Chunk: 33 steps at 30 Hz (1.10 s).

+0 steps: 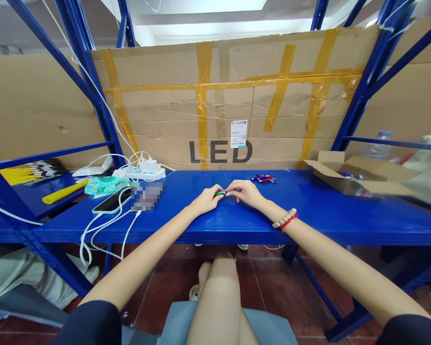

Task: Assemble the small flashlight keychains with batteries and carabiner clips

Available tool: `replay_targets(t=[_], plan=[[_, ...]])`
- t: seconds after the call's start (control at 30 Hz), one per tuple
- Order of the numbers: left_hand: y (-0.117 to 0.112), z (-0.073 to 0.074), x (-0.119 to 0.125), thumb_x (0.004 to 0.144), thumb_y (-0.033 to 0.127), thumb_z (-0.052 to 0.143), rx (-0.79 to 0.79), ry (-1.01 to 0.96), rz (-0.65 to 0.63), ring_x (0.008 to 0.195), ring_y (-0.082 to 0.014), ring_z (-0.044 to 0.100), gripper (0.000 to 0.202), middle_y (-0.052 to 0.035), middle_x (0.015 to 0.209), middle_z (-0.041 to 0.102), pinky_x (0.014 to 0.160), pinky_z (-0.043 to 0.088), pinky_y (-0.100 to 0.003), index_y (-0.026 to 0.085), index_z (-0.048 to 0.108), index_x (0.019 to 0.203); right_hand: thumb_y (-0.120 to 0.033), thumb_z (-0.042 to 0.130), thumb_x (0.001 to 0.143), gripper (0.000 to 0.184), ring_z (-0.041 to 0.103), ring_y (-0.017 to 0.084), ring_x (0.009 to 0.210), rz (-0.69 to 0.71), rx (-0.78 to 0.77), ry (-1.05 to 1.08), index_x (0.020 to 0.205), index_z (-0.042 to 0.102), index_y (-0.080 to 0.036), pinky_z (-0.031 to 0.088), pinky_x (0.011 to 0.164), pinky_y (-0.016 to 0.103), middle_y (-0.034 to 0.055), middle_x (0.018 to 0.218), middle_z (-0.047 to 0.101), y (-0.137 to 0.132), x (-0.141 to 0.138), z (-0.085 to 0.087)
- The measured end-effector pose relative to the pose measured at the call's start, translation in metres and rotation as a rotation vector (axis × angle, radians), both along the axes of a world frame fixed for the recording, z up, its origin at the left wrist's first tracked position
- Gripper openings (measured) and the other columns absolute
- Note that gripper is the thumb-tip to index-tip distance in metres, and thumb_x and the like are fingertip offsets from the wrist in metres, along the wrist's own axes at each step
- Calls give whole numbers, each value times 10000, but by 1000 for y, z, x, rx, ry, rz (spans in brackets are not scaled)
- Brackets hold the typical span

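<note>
Both hands meet over the middle of the blue tabletop (187, 223). My left hand (205, 200) is closed around a small, slim green object with a shiny metal-looking end (220, 193); much of it is hidden by the fingers. From the other side, the thumb and fingers of my right hand (247, 192) pinch at the metal-looking end. Its exact kind is too small to make out. Just behind my right hand lies a small pile of slim red, purple and blue pieces (265, 178).
At the left are a phone (113, 201), a white power strip (147, 171) with cables, a teal packet (106, 185) and a yellow rod (64, 191). An open cardboard box (359, 179) stands at the right. A taped cardboard sheet (165, 115) closes off the back between blue posts.
</note>
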<state>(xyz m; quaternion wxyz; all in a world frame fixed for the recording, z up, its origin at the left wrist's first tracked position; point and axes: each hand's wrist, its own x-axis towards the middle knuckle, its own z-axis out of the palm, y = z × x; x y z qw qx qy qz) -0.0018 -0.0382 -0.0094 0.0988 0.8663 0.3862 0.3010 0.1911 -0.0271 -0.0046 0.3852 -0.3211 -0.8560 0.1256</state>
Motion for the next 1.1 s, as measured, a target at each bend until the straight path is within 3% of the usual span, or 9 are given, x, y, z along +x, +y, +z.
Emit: replay_targets(t=[0.3, 0.6, 0.93, 1.1], plan=[[2, 1, 1, 932, 314, 280, -5, 52, -61, 824, -176, 555, 253, -44, 868, 588, 753, 420, -294, 180, 494, 913, -448, 555, 804, 308, 533, 61, 405, -20, -32, 38, 844, 703, -181, 419, 489, 230, 31, 826, 631, 3, -1, -3], [-1, 5, -1, 924, 286, 307, 0, 103, -116, 750, -160, 552, 182, -20, 839, 585, 698, 400, -268, 193, 463, 917, -480, 618, 734, 324, 539, 72, 416, -69, -102, 59, 733, 694, -165, 398, 482, 221, 20, 747, 645, 4, 1, -5], [-8, 8, -2, 901, 246, 358, 66, 84, -173, 789, -150, 575, 118, -26, 859, 598, 715, 425, -245, 191, 455, 863, -446, 635, 723, 295, 549, 75, 418, -73, -124, 51, 690, 672, -156, 401, 478, 207, 14, 710, 653, -2, -1, 2], [-10, 8, -1, 887, 214, 375, 154, 63, -134, 823, -172, 581, 107, -46, 877, 607, 725, 431, -263, 183, 462, 832, -440, 631, 719, 307, 522, 90, 373, -79, -220, 86, 723, 667, -135, 393, 445, 202, -9, 485, 583, -5, -4, 2]])
